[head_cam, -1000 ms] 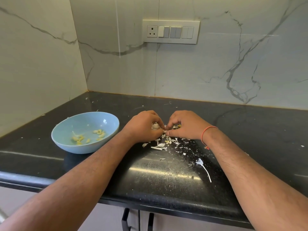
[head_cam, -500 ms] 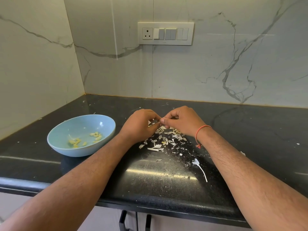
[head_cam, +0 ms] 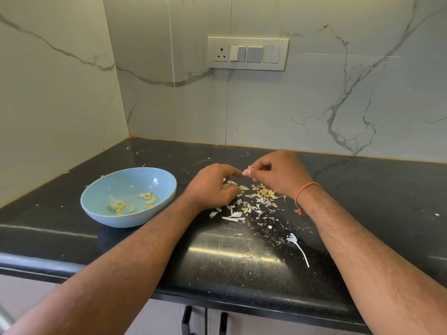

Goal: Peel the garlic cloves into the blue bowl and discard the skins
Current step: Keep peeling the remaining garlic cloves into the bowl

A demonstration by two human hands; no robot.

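The right hand point(head_cam: 278, 176) and the left hand point(head_cam: 212, 187) meet just above a black polished stone countertop point(head_cam: 362, 189), fingertips almost touching. The right hand pinches a small pale garlic clove point(head_cam: 247, 172) between thumb and forefinger; part of it is hidden, so how much skin remains on it cannot be told. The left hand's fingers are curled, the forefinger reaching toward the clove; whether they actually grip the clove or anything else cannot be told. A thin orange thread bracelet point(head_cam: 305, 191) circles the right wrist. Directly below the hands lies a scattered heap of white and yellowish papery garlic skins point(head_cam: 251, 204), spreading toward the near edge, with one long pale skin strip point(head_cam: 298, 247) further right and nearer. To the left, apart from the heap, sits a shallow light-blue ceramic bowl point(head_cam: 159, 180) holding a small number of peeled yellow cloves point(head_cam: 147, 198). Judging from this, the peeling is partway through: several cloves are done, one is in hand, and the skins are not yet discarded.
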